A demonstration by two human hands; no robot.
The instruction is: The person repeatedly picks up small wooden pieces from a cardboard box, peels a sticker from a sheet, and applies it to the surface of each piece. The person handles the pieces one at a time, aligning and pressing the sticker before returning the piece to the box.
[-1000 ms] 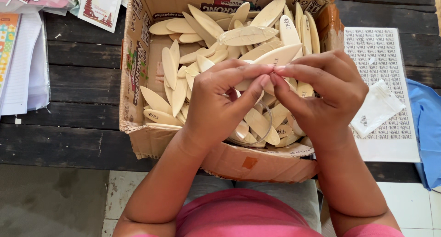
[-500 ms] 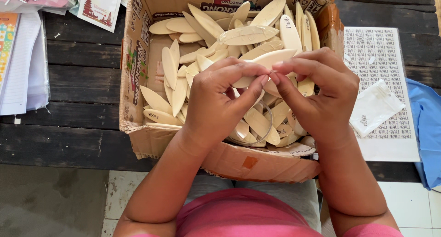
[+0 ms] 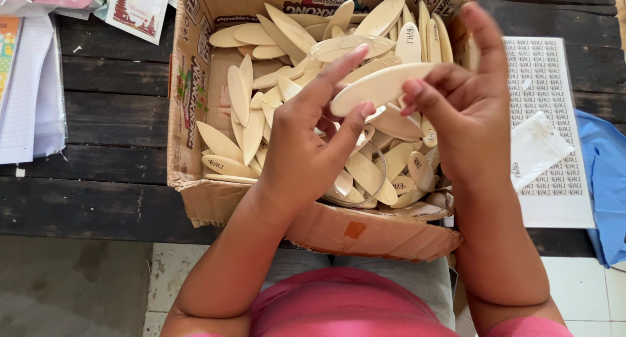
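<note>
We note one open brown cardboard box [image 3: 189, 108] at centre on the dark plank table, its flaps printed in red, green and black. A white sheet of small printed labels [image 3: 554, 115] lies flat just right of it. Top left we see a white card with a red tree picture [image 3: 134, 11]

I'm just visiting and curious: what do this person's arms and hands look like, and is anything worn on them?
Both arms are bare from wrist to upper arm. The left hand and right hand wear no gloves, and no rings, watch or bracelets show. The fingernails look short and unpainted. Pink short sleeves appear at the bottom edge, part of a pink top.
</note>
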